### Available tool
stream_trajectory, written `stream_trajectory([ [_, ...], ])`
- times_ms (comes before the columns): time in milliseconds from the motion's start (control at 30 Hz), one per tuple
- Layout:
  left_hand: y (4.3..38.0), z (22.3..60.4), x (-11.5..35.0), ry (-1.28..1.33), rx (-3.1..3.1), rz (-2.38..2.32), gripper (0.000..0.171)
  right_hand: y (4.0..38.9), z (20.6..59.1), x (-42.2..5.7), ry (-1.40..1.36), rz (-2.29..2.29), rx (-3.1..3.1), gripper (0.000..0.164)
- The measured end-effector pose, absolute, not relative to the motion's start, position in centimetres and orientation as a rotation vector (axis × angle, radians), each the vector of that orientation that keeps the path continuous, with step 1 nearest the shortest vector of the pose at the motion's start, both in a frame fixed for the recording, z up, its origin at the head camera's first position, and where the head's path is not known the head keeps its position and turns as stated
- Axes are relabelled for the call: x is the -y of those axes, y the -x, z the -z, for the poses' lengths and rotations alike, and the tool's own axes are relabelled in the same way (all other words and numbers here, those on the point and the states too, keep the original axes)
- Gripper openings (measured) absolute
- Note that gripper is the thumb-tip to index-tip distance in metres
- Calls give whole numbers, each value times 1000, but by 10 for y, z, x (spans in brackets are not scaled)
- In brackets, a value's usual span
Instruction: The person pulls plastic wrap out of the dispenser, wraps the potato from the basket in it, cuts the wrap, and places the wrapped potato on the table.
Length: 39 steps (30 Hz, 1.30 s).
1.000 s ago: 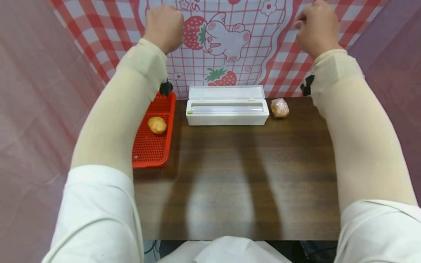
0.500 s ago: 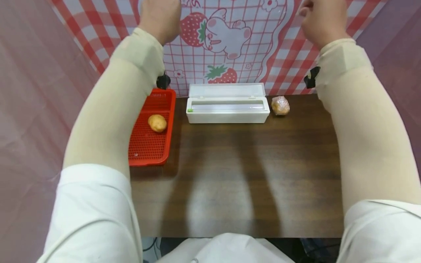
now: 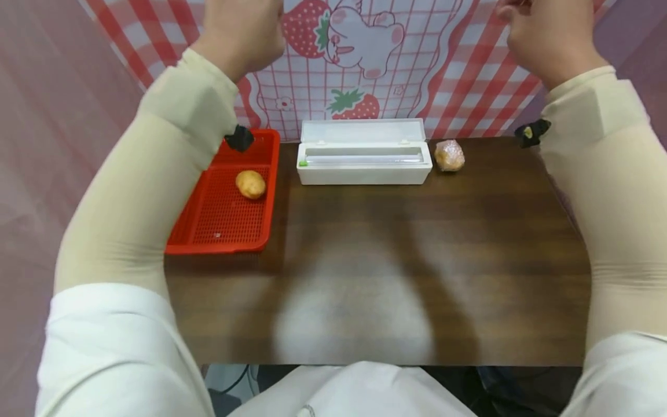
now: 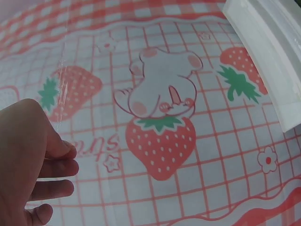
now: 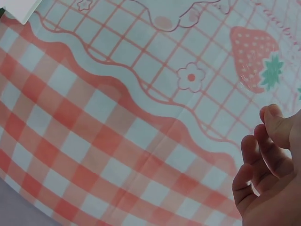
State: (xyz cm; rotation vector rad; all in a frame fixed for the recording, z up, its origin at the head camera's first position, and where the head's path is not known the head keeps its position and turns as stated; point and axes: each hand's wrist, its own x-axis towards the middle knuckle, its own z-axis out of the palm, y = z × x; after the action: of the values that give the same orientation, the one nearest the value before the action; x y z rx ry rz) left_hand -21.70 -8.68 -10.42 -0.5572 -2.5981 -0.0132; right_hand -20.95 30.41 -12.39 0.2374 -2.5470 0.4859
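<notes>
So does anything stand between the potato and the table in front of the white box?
Yes: the potato lies inside the red basket, whose side wall stands between it and the table before the white box. It would probably need lifting over. Past that wall, nothing visible blocks the way.

The head view looks forward and down across the counter from above its near edge, farthest back. The wrist views sit close by the left hand and right hand, facing the printed cloth beyond the far edge, turned sideways to the head view. All share parts of the cloth's animal figure and the white box.
</notes>
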Motion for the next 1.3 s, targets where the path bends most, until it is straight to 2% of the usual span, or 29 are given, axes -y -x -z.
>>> stream_trajectory([
  [167,199,113,91,660,2501,-2,42,192,132,-311,-417,-386,2420,32],
  [300,181,127,95,728,2431,-47,44,181,140,-318,-557,-318,2291,29],
  [700,120,177,103,895,2158,35,33,123,182,-332,-625,-354,2150,28],
  [1100,82,224,113,989,2026,96,28,69,224,-329,-664,-487,2136,12],
  [1167,75,236,113,1023,2019,94,27,59,234,-331,-683,-519,2154,18],
  [1300,59,264,113,1114,2035,146,24,39,260,-335,-702,-589,2175,46],
])
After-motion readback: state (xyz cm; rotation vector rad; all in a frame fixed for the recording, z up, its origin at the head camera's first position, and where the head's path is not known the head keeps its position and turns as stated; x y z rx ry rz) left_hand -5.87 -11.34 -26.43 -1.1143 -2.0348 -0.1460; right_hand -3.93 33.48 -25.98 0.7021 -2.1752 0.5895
